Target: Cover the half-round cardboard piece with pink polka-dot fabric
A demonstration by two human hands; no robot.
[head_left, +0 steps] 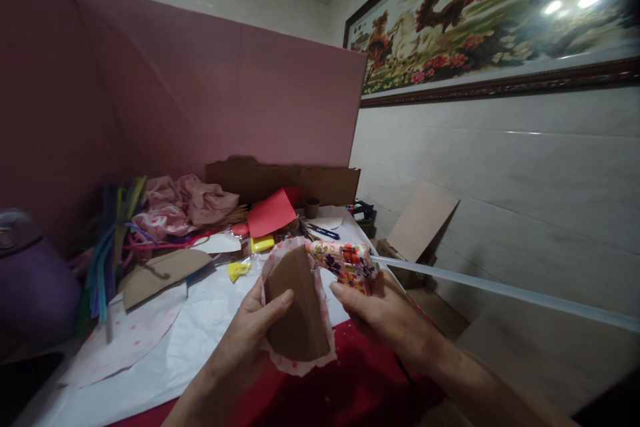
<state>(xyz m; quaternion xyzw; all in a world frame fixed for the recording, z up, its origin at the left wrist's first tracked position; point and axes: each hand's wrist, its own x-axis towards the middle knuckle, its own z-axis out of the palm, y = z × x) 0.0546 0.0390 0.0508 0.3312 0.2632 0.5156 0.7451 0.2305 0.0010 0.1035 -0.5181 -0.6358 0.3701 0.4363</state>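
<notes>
Left hand (pixel 260 320) is closed on the cardboard piece (pixel 295 307): thumb laid flat on the brown face, fingers tucked behind, mostly hidden. Pink-spotted fabric (pixel 295 367) is backed onto the piece and projects past its edges. Glue gun (pixel 345 260), flower-patterned, is gripped by the handle in the right hand (pixel 383 310), thumb pointed left along it; trigger finger can't be made out. Nozzle is aimed left at the piece's upper right edge; contact can't be confirmed. Translucent glue stick (pixel 475 287) is fed out of the gun's rear. Characters in the framed picture (pixel 435 27) are too small to be read. Forearms are angled in from bottom left and bottom right, hands held near each other. Piece is held up over the near side of the red-covered table (pixel 360 360), just beside the white sheet (pixel 200 313).
</notes>
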